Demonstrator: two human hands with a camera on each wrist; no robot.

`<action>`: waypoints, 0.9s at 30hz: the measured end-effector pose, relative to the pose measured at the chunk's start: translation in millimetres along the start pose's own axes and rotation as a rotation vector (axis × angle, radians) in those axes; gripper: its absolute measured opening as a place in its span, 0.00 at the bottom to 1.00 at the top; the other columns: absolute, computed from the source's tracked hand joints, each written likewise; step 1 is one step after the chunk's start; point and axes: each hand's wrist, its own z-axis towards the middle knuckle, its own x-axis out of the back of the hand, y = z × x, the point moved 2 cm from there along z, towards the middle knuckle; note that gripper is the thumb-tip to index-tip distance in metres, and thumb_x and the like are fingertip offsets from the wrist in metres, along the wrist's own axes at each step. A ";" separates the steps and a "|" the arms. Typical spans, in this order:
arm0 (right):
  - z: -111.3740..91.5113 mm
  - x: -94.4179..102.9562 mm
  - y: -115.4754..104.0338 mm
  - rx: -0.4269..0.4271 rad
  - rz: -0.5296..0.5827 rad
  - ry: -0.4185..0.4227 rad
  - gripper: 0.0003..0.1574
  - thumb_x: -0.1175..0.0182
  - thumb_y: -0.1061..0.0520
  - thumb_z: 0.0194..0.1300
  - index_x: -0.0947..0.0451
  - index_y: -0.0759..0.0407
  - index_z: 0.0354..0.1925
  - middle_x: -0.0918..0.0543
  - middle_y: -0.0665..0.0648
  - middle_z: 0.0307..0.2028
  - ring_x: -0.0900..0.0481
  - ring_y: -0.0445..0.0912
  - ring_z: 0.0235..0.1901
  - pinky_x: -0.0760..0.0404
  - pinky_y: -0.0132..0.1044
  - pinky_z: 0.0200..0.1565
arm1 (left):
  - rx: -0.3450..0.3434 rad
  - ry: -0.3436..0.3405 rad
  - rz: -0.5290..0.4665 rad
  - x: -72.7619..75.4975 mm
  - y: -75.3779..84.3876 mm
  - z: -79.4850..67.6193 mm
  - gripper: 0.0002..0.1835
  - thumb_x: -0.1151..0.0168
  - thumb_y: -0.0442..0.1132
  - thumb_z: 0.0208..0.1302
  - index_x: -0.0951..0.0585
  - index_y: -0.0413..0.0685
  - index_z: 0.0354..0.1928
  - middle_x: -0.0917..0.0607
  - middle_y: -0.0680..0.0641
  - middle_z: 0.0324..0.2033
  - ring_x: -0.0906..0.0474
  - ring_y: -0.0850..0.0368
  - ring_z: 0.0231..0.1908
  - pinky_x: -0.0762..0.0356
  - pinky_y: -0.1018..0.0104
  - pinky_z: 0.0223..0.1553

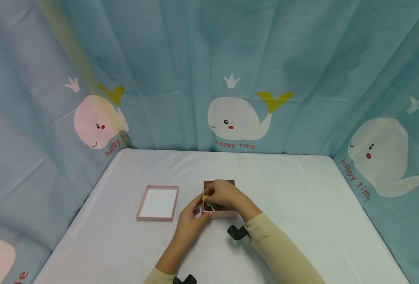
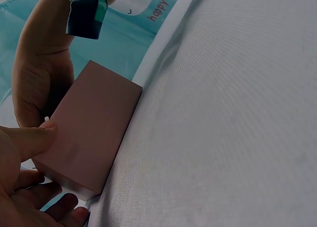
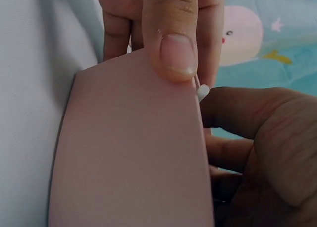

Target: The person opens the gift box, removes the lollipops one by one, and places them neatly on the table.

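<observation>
A pink open box (image 1: 224,215) stands on the table in the head view. My left hand (image 1: 189,223) grips its near left corner, the thumb on the near wall and the fingers along the left side. From above, my right hand (image 1: 225,193) reaches inside, its curled fingers pinching what looks like a lollipop with a yellow wrapper (image 1: 205,197) and a white stick (image 1: 212,207). The fingertips are partly hidden. Green and other coloured bits show below that hand. In the right wrist view, the stick's white end (image 3: 203,92) pokes just above the box rim.
A shallow pink lid (image 1: 157,203) with a white inside lies to the left of the box. White cloth (image 1: 301,221) covers the table. Blue curtains (image 1: 173,79) with whale prints close off the back and sides. Black wrist cameras (image 1: 237,232) hang under the forearms.
</observation>
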 end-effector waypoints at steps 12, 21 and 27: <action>5.8 -0.7 -3.0 -0.040 -0.076 0.043 0.06 0.29 0.51 0.63 0.13 0.51 0.30 0.17 0.45 0.25 0.22 0.41 0.25 0.21 0.34 0.29 | -0.006 0.011 -0.003 -0.6 0.7 1.8 0.40 0.25 0.44 0.62 0.30 0.54 0.75 0.26 0.47 0.71 0.25 0.44 0.66 0.21 0.53 0.66; 3.4 3.5 3.8 0.059 -0.037 0.078 0.09 0.28 0.56 0.63 0.11 0.53 0.43 0.14 0.46 0.36 0.21 0.40 0.35 0.16 0.35 0.40 | -0.022 0.021 0.000 -0.2 2.5 2.6 0.38 0.26 0.43 0.63 0.29 0.53 0.74 0.26 0.47 0.71 0.25 0.44 0.67 0.22 0.51 0.66; -2.1 11.2 6.7 0.150 -0.047 0.160 0.07 0.29 0.54 0.65 0.12 0.49 0.43 0.16 0.45 0.42 0.21 0.40 0.44 0.16 0.39 0.50 | -0.030 0.017 0.017 0.6 1.6 2.7 0.37 0.27 0.45 0.65 0.29 0.50 0.74 0.25 0.44 0.70 0.25 0.42 0.66 0.21 0.49 0.65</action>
